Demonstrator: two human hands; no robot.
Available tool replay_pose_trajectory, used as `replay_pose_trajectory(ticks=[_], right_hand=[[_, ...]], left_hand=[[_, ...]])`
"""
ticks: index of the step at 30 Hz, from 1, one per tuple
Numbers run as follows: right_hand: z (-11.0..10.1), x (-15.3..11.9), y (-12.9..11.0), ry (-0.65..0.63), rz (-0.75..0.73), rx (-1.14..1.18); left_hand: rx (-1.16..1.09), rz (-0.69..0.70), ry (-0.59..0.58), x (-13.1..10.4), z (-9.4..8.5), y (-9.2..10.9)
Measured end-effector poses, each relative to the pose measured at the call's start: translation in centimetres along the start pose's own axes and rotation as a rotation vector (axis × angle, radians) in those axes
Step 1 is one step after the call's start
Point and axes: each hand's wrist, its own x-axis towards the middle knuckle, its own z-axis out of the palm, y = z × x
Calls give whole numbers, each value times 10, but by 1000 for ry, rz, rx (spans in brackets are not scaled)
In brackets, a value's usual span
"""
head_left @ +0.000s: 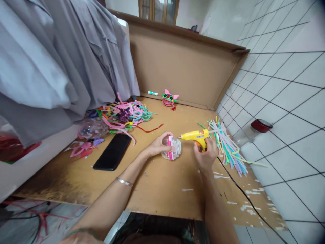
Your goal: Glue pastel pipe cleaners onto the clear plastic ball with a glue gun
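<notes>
My left hand (159, 145) is closed around a small round clear plastic container (175, 149) with a pink band across it and whitish ridged material on its right side. In my right hand (207, 154) is a yellow hot glue gun (193, 136), gripped by its handle. Its nozzle points left and comes right up to the upper edge of the container; whether the tip touches cannot be made out. A black cord (241, 191) trails from beneath the right hand to the lower right.
Pipe cleaners (228, 145) lie bundled at right, with more in a tangled pile (127, 113) at left. A black phone (113, 152), a decorated animal face (169, 98), a marker (152, 93) and a red-lidded jar (254, 130) are around. Cardboard (182, 64) stands behind; grey cloth (76, 61) hangs left.
</notes>
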Motion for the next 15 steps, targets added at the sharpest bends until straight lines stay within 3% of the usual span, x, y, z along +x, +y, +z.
replay_pose_trajectory(ticks=[15], right_hand=[[-3, 0, -3, -75, -10, 1]], left_hand=[[49, 12, -51, 2, -3, -8]])
